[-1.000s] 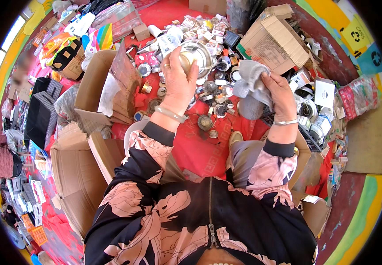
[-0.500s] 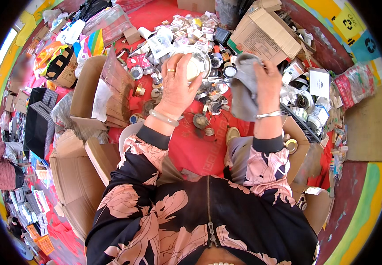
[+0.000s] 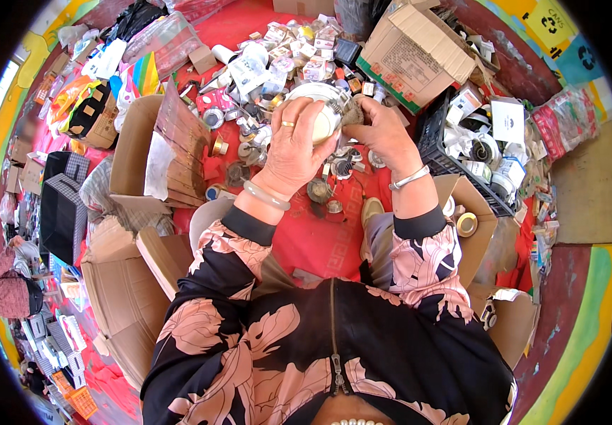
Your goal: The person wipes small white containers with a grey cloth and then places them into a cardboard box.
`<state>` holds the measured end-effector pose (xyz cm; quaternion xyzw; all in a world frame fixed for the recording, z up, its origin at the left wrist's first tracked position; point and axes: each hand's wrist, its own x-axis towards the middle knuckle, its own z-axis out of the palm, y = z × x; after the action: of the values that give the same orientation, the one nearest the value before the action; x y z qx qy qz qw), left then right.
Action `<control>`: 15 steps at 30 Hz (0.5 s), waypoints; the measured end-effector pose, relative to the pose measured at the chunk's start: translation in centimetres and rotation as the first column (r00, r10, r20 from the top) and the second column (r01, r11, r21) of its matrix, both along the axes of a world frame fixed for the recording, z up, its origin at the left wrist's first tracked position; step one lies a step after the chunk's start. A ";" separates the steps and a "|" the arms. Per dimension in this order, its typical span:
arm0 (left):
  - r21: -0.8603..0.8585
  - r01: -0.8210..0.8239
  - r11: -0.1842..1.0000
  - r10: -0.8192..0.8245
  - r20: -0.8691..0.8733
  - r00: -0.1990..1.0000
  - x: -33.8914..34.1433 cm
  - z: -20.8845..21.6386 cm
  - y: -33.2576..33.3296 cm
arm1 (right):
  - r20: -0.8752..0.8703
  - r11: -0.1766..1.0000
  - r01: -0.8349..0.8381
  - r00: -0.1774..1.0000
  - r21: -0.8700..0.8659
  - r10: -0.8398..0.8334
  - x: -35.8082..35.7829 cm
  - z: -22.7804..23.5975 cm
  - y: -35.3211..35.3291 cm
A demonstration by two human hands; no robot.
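Note:
My left hand (image 3: pixel 293 147) grips a round white fitting with a metal rim (image 3: pixel 322 113), held up over the red mat (image 3: pixel 320 237). My right hand (image 3: pixel 379 133) presses a small grey cloth (image 3: pixel 352 113) against the right side of that fitting. Both wrists wear bracelets, and the left hand has a ring. Below the hands several small round metal parts (image 3: pixel 319 190) lie scattered on the mat.
An open brown cardboard box (image 3: pixel 419 53) stands at the back right, beside a black crate (image 3: pixel 461 152) of white parts. Cardboard boxes (image 3: pixel 132 152) and flattened cartons (image 3: pixel 125 297) lie to the left. Small packets and boxes (image 3: pixel 277 49) pile at the back.
My right hand brought the grey cloth leftward from beside the fitting onto it. Both hands came together around the white fitting.

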<state>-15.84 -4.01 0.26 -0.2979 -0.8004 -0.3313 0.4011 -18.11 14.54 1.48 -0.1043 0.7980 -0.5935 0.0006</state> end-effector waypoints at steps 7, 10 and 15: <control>0.203 -0.033 0.979 -0.020 0.255 0.967 -0.7 0.4 -0.7 | 0.022 0.991 0.072 0.997 -0.109 -0.070 -0.6 -0.9 0.6; 0.600 0.138 0.788 -0.525 0.538 0.660 -1.7 -0.1 -0.6 | -0.043 0.996 0.079 0.996 -0.030 -0.080 -0.2 -0.5 0.4; 0.458 0.088 0.884 -0.405 0.659 0.634 -1.0 1.2 -0.9 | -0.119 0.993 0.105 0.988 0.060 -0.097 0.0 -0.4 0.4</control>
<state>-16.87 -4.88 1.43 -0.1623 -0.7620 -0.6255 0.0421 -18.15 14.89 1.10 -0.0981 0.8202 -0.5589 -0.0723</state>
